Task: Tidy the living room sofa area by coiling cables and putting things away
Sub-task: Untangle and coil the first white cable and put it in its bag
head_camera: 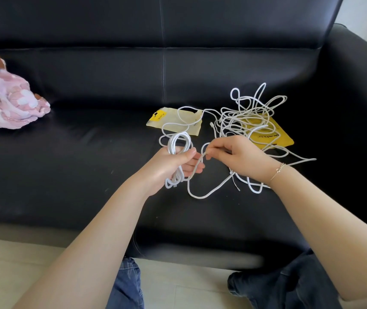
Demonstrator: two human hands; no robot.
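My left hand grips a small coil of white cable, its loops sticking out above and below the fist. From the coil a strand runs to my right hand, which pinches the same cable between thumb and fingers. Behind my right hand lies a loose tangle of white cable on the black sofa seat. A slack loop hangs down between the hands.
A pale yellow pouch lies under cable loops, and a bright yellow pouch sits beneath the tangle. A pink blanket is bunched at the seat's left end. The sofa armrest rises on the right. My knees rest on the floor.
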